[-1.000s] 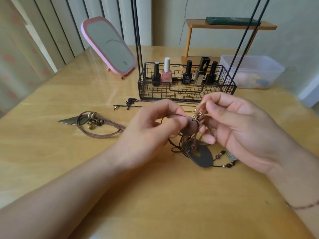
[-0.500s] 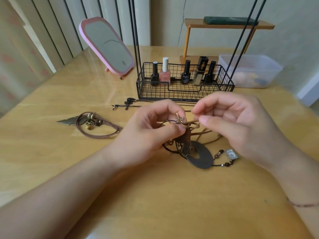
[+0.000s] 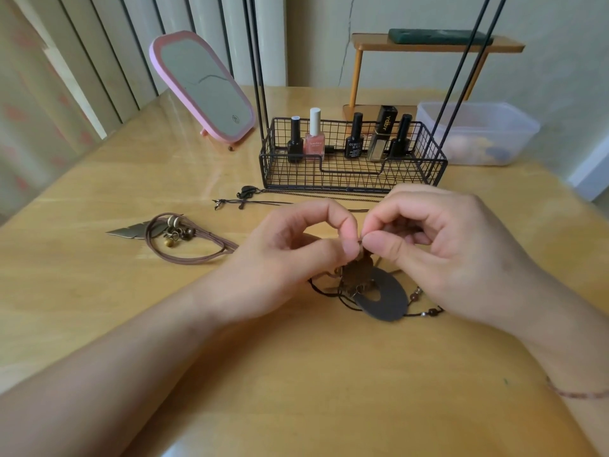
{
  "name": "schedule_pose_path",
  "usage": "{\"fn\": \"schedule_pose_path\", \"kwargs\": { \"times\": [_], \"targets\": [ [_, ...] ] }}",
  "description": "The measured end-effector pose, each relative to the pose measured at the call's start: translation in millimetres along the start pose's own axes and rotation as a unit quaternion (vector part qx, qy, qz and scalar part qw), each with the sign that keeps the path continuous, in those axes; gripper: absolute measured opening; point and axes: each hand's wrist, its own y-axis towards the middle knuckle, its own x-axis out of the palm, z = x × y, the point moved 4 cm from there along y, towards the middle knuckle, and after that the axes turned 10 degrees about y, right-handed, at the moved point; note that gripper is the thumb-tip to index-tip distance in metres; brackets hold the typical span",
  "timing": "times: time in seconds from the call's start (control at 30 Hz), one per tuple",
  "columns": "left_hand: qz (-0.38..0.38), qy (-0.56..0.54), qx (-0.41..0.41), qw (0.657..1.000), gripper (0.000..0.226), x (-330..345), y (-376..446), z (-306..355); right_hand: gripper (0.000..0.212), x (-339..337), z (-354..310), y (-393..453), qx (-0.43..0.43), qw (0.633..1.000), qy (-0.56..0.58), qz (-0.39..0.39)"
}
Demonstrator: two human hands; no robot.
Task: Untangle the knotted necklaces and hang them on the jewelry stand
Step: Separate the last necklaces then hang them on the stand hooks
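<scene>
Pink mirror (image 3: 206, 84), plastic tub (image 3: 478, 133)

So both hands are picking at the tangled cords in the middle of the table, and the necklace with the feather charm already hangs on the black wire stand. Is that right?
Not quite. The head view shows the feather-charm necklace lying on the table, left of the left hand, not on the wire stand. Both the left hand and the right hand do pinch the tangled cords.

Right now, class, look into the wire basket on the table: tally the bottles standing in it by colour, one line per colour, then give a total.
Black bottles with black caps: 3
Pink bottle with white cap: 1
Gold tube with black cap, leaning: 1
Total in the wire basket: 5
</scene>
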Motion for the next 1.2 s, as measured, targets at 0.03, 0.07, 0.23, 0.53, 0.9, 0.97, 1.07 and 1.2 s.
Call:
{"fn": "schedule_pose_path", "kwargs": {
  "times": [0.03, 0.07, 0.23, 0.53, 0.9, 0.97, 1.07, 1.2],
  "targets": [
    [0.009, 0.015, 0.006, 1.000, 0.015, -1, 1, -1, 0.005, 0, 0, 0, -0.003, 1.000, -0.003, 0.000],
    [0.015, 0.029, 0.011, 0.999, 0.017, -1, 2, -1, 0.006, 1, 0, 0, -0.003, 1.000, -0.005, -0.002],
    [0.015, 0.065, 0.021, 0.998, 0.022, -2, 0, 0, 0.007, 3, 2, 0, 0.016, 1.000, 0.007, -0.015],
    [0.052, 0.094, 0.049, 0.993, 0.011, -5, -1, 3, 0.010, 4, 3, -1, 0.036, 0.997, 0.066, -0.029],
    [0.065, 0.111, 0.073, 0.989, 0.017, -2, 0, 3, 0.014, 6, 3, -2, 0.037, 0.997, 0.064, -0.036],
    [0.073, 0.116, 0.075, 0.988, 0.018, -2, 0, 4, 0.017, 6, 4, -2, 0.039, 0.997, 0.058, -0.039],
    [0.091, 0.117, 0.077, 0.986, 0.015, -4, -2, 6, 0.019, 6, 5, -2, 0.041, 0.996, 0.061, -0.045],
    [0.116, 0.099, 0.076, 0.985, 0.009, -7, -3, 8, 0.025, 6, 7, -1, 0.040, 0.996, 0.056, -0.049]
  ]
}}
